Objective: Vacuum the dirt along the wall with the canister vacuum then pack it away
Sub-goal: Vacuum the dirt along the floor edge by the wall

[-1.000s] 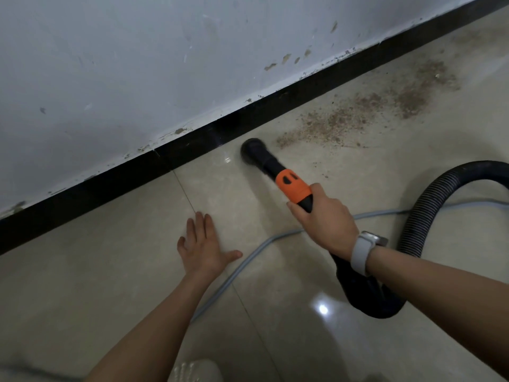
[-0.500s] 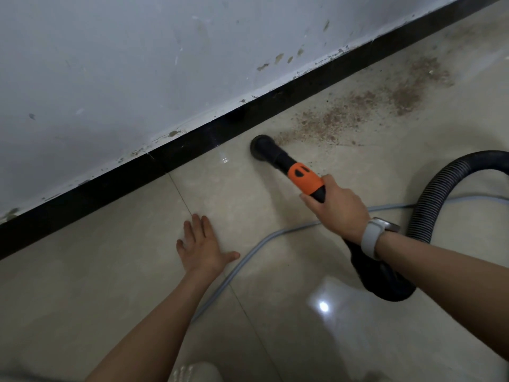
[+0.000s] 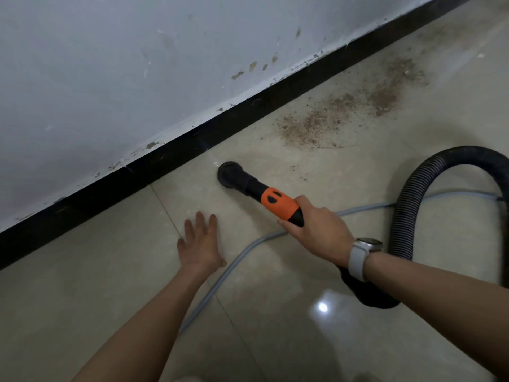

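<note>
right hand (image 3: 316,232) grips the vacuum nozzle (image 3: 248,186), its round head on the floor tile (image 3: 275,285) near the black baseboard (image 3: 165,158), short of the dirt patch (image 3: 344,114); left hand (image 3: 199,244) flat, fingers straight.

Dim, soft; glare on tile (image 3: 322,307)

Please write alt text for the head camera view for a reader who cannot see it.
A person's right hand grips a black-and-orange vacuum nozzle on the tile floor near the black baseboard, short of a dirt patch. The left hand rests flat on the floor; the hose loops right.
</note>
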